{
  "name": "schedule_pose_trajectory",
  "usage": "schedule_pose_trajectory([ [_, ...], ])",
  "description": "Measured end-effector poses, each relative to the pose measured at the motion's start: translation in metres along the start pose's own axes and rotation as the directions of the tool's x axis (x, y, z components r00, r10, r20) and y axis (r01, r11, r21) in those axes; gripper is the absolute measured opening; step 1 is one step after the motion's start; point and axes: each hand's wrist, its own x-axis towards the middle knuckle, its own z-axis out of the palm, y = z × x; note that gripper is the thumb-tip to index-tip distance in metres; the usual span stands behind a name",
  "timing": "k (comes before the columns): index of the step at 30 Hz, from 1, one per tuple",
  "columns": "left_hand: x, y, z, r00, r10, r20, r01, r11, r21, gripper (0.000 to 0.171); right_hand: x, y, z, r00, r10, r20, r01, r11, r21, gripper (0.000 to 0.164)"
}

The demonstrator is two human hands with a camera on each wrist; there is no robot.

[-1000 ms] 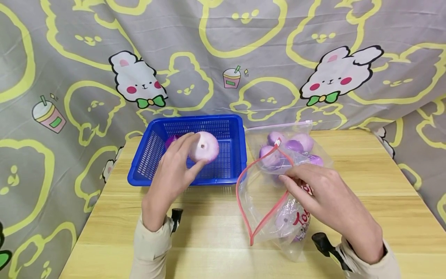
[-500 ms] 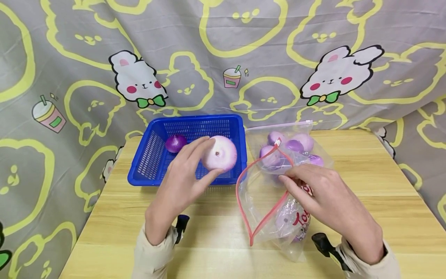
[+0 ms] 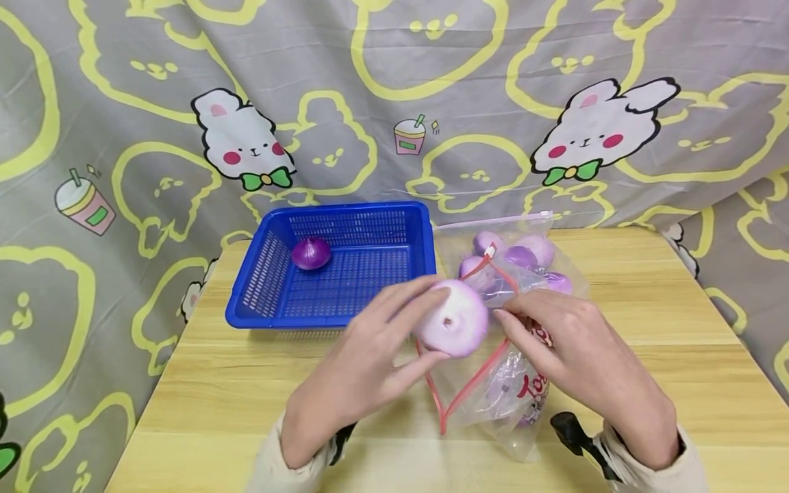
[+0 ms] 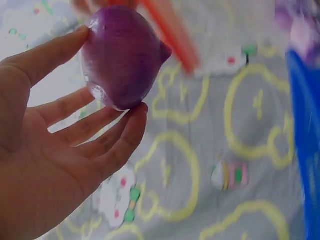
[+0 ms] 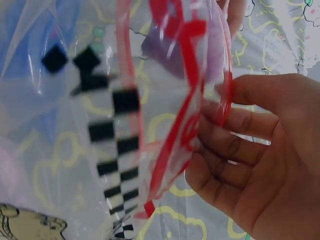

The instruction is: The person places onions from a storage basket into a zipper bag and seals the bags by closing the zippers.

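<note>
My left hand point(image 3: 364, 356) grips a purple onion point(image 3: 459, 325) between thumb and fingers, its pale root end facing up in the head view. The onion is over the mouth of a clear zip bag point(image 3: 456, 383) with a red zipper edge. In the left wrist view the same onion point(image 4: 122, 57) shows its pointed tip. My right hand point(image 3: 579, 349) pinches the bag's rim, holding the mouth apart; the right wrist view shows the bag's checkered print point(image 5: 125, 145) beside those fingers. Inside this bag, low down, an onion shows through the plastic.
A blue plastic basket point(image 3: 425, 267) stands at the back left with one purple onion point(image 3: 311, 253) in it. Behind the red-edged bag lies another clear bag with several onions point(image 3: 536, 251). A patterned curtain point(image 3: 345, 68) hangs behind the wooden table point(image 3: 209, 411).
My left hand has carried the onion from above the basket rightward and nearer, to the bag's mouth. The onion in the basket has come into full view. My right hand stays put.
</note>
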Motion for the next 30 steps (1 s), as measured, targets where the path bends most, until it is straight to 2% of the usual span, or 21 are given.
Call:
schedule_pose_trajectory([
  [3,0.004,0.005,0.015,0.997,0.034,0.064,-0.036,0.999,0.023,0.06,-0.001,-0.001,-0.002,0.999,0.032,-0.01,-0.032,0.999,-0.013,0.013],
  [8,0.005,0.007,0.029,0.991,0.031,0.133,-0.041,0.997,0.072,0.059,-0.002,-0.003,-0.004,0.999,0.031,-0.025,-0.031,1.0,-0.002,0.016],
  [13,0.005,0.005,0.033,0.99,0.029,0.141,-0.045,0.993,0.11,0.06,-0.003,-0.003,-0.005,0.999,-0.038,-0.038,0.04,0.998,0.043,0.014],
  [16,0.006,0.004,0.034,0.988,0.028,0.154,-0.044,0.994,0.103,0.06,-0.003,-0.003,-0.005,0.995,-0.082,-0.062,0.087,0.993,0.075,0.012],
  [23,0.003,0.0,0.039,0.973,-0.016,0.231,0.0,0.997,0.071,0.058,-0.003,-0.007,-0.007,0.988,-0.123,-0.088,0.134,0.983,0.124,0.013],
  [30,0.002,-0.003,0.041,0.97,-0.06,0.236,0.027,0.99,0.14,0.059,-0.004,-0.006,-0.01,0.965,-0.143,-0.218,0.168,0.981,0.099,0.019],
])
